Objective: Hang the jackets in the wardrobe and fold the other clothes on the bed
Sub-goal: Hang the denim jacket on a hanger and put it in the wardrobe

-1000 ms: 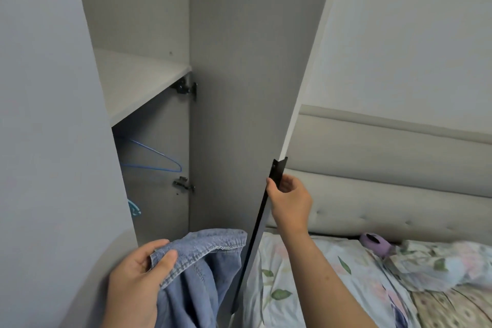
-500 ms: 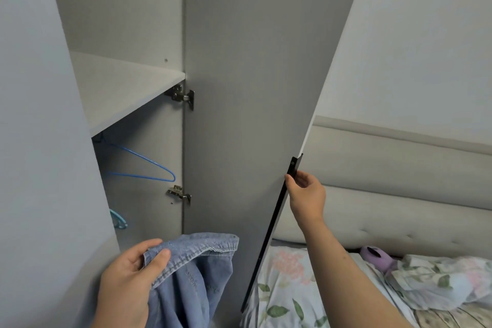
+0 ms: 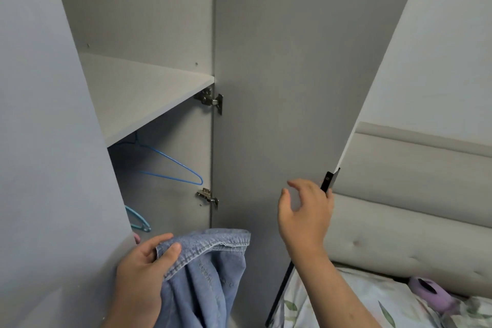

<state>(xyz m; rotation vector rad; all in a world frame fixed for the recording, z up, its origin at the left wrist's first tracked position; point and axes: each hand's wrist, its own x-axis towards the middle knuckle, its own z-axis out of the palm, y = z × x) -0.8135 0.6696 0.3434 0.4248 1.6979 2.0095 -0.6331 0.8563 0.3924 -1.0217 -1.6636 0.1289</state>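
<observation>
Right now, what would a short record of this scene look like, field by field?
Left hand: grips the denim jacket by a stitched edge.
Right hand: fingers spread, holding nothing, beside the black door handle.
Wardrobe door: swung open.
Inside: a shelf, a blue wire hanger beneath it, a teal hanger lower down.
Bed: floral bedding at lower right, padded headboard behind.
Jacket status: not yet hung.

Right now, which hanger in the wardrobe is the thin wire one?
The blue hanger just under the shelf is thin wire; the turquoise hanger lower down is thicker and partly hidden.
</observation>
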